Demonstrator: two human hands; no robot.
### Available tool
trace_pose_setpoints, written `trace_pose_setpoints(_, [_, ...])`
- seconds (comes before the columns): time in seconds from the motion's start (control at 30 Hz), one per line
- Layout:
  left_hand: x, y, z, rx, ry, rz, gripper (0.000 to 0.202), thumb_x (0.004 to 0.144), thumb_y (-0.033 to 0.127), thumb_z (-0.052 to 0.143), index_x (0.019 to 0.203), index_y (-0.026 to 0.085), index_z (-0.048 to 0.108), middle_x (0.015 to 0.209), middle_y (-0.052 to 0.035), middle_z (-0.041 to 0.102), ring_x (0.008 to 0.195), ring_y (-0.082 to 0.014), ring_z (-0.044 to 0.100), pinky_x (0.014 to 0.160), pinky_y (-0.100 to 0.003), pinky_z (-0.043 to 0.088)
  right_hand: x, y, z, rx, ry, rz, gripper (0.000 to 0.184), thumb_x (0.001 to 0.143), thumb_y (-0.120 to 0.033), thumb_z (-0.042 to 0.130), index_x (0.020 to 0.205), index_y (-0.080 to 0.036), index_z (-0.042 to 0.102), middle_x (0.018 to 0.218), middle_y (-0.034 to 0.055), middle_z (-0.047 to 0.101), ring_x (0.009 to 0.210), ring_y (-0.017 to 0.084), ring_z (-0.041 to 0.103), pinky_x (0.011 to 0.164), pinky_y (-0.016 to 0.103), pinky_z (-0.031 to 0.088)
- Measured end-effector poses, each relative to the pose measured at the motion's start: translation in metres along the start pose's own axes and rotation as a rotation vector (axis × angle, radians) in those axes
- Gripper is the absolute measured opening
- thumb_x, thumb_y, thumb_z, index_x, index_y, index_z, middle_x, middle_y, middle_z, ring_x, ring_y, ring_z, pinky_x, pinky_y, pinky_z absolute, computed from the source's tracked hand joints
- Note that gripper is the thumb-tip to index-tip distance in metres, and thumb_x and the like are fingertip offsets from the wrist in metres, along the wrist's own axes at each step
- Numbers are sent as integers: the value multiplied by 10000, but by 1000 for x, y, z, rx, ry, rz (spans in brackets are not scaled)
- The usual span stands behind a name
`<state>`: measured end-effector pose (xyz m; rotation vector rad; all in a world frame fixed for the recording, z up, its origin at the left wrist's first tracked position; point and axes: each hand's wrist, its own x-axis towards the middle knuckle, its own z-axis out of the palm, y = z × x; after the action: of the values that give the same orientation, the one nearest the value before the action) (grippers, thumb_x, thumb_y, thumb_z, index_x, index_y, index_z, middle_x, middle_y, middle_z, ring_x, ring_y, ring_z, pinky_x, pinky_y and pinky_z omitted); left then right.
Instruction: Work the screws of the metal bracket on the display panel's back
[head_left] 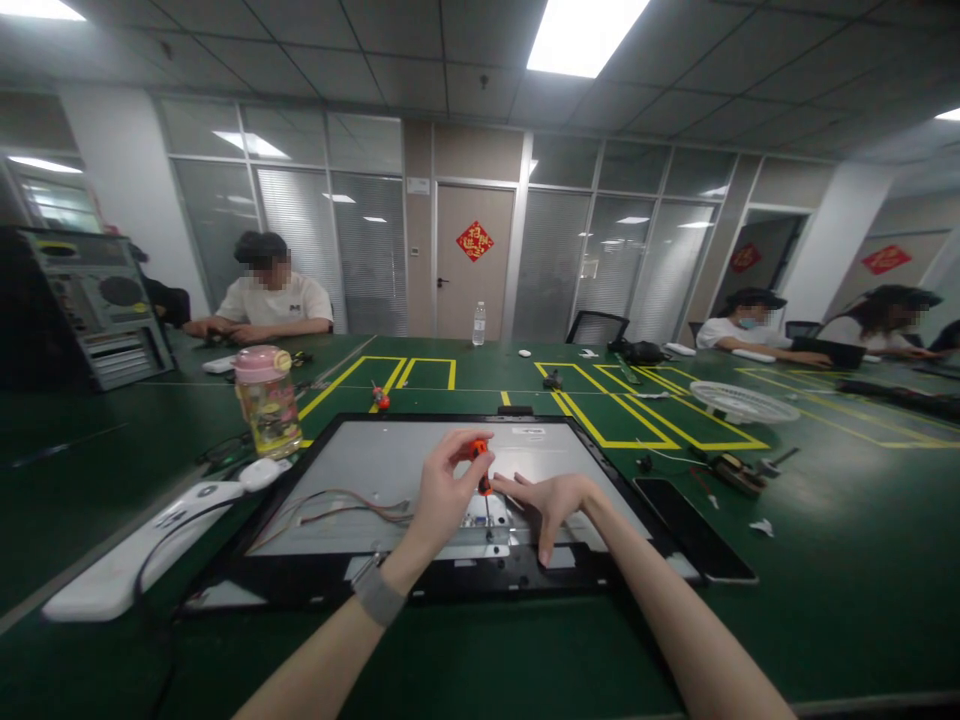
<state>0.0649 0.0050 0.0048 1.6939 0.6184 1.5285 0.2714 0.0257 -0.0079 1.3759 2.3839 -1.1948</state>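
My left hand (448, 487) is closed on the handle of an orange and black screwdriver (484, 480). It stands nearly upright, with its tip down at a small metal bracket near the lower middle of a display panel (360, 450). With fingers spread, my right hand (553, 503) rests beside the screwdriver. Its thumb presses on the panel's black lower frame, and its fingertips lie close to the shaft; whether they touch it I cannot tell. Thin coloured wires (345, 503) lie loose across the panel to the left of my hands.
Left of the panel are a white power strip (161, 540), a pink-lidded bottle (266, 405) and a computer case (97, 300). A black phone (694, 530) lies at the right, near a tape measure (739, 473) and a white disc (742, 400). Several people sit across the table.
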Motion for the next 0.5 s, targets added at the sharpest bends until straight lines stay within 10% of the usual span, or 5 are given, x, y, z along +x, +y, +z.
trace_pose_setpoints(0.5, [1, 7, -4, -96, -77, -81, 313, 867, 293, 507, 1098, 153, 665, 1115, -99, 686, 1075, -212, 615, 1000, -364, 427, -5, 5, -5, 19, -5, -61, 1372, 346, -509, 866, 1466, -260, 114, 1567, 79, -14, 1410, 322, -103, 1129, 434, -32])
